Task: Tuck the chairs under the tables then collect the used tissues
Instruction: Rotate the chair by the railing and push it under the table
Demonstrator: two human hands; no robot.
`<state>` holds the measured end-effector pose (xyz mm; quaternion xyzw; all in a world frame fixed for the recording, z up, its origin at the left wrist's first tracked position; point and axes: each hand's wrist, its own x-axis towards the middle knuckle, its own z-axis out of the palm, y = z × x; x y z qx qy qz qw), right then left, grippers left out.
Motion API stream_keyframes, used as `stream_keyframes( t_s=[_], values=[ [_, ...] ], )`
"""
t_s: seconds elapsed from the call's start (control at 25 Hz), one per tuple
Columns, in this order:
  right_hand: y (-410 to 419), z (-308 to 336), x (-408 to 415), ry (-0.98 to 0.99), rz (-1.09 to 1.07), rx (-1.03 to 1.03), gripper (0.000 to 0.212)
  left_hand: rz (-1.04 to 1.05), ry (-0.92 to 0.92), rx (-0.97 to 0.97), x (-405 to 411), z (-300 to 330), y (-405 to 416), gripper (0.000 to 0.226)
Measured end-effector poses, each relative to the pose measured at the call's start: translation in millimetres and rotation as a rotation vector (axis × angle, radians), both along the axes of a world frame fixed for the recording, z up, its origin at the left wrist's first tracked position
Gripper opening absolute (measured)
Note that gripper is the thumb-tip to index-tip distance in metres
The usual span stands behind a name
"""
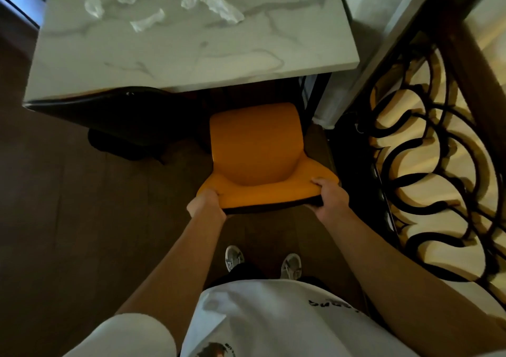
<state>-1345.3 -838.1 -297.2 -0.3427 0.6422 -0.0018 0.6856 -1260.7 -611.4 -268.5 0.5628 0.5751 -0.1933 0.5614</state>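
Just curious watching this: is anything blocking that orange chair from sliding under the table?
Nothing visible does. Both hands, left and right, grip the chair back; the dark gap under the table ahead looks open.

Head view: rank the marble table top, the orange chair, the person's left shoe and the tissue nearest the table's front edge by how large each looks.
1. marble table top
2. orange chair
3 and 4. left shoe and nearest tissue: they look alike, and they lie at different distances from the camera, so I leave them unranked.
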Motion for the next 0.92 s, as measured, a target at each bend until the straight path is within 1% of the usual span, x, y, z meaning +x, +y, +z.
stream_keyframes(
  t_s=[0.12, 0.2, 0.28, 0.36, 0.44, 0.56, 0.6, 0.8, 0.92],
  values=[
    [-6, 2, 20, 0.012, -0.001, 0.022, 0.043, 0.004, -0.006, -0.003, 20, -7, -1, 0.036],
    [-12, 3, 38, 0.045, -0.006, 0.021, 0.043, -0.014, -0.011, 0.009, 33, -9, -5, 0.027],
    [-16, 4, 54, 0.068, 0.0, 0.02, 0.043, -0.013, -0.009, 0.011, 47, -9, -10, 0.023],
    [-19, 6, 70, 0.079, 0.008, 0.017, 0.044, -0.023, -0.009, -0.001, 63, -8, -17, 0.027],
    [-27, 8, 90, 0.078, 0.016, 0.02, 0.049, -0.03, -0.014, 0.0, 81, -4, -26, 0.034],
    [-42, 10, 117, 0.084, 0.023, 0.012, 0.068, -0.027, -0.024, 0.001, 106, 1, -40, 0.047],
    [-46, 9, 128, 0.09, 0.027, 0.002, 0.07, -0.029, -0.018, 0.0, 115, 0, -45, 0.05],
    [-53, 2, 144, 0.12, 0.044, -0.036, 0.05, -0.008, -0.002, 0.012, 132, -8, -51, 0.054],
    [-55, 2, 149, 0.11, 0.039, -0.02, 0.047, 0.023, -0.006, 0.01, 137, -13, -52, 0.054]
  ],
)
